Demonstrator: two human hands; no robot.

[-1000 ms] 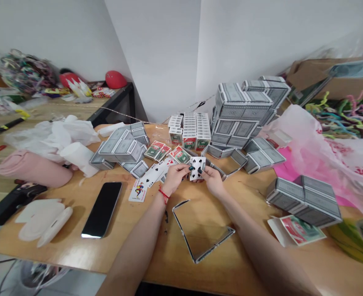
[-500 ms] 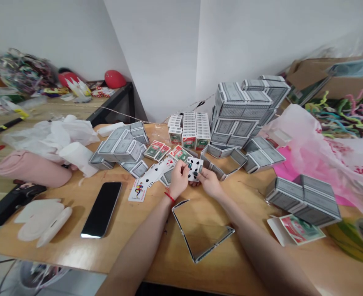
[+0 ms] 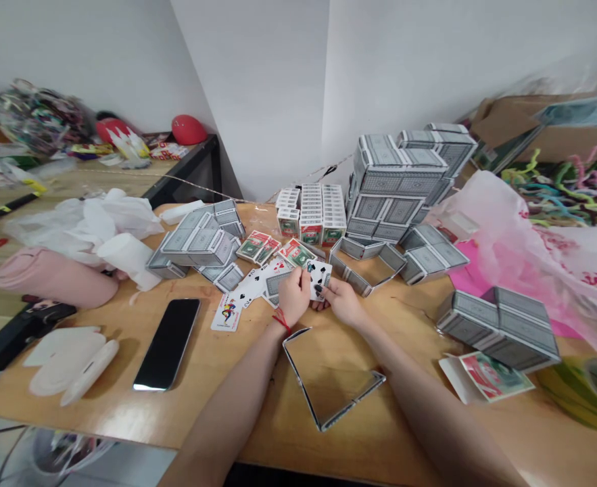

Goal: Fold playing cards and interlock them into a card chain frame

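Note:
Both of my hands meet near the middle of the wooden table (image 3: 126, 399) on a small stack of playing cards (image 3: 321, 273) with a spade card on top. My left hand (image 3: 295, 296) is closed over the stack's left side, a red string round its wrist. My right hand (image 3: 339, 301) pinches the stack's lower right edge. More cards (image 3: 247, 291) lie fanned face up to the left, ending in a joker (image 3: 227, 313). A bent frame of joined cards (image 3: 328, 375) lies just in front of my hands.
Grey card-built blocks are stacked behind (image 3: 404, 176), left (image 3: 199, 240) and right (image 3: 501, 328). Card boxes (image 3: 312, 216) stand in rows at the back. A black phone (image 3: 169, 343) and white case (image 3: 69, 362) lie left; a pink plastic bag (image 3: 531, 257) right.
My hands have carried the cards a little farther from me and lower, toward the table. The top card has tilted flatter.

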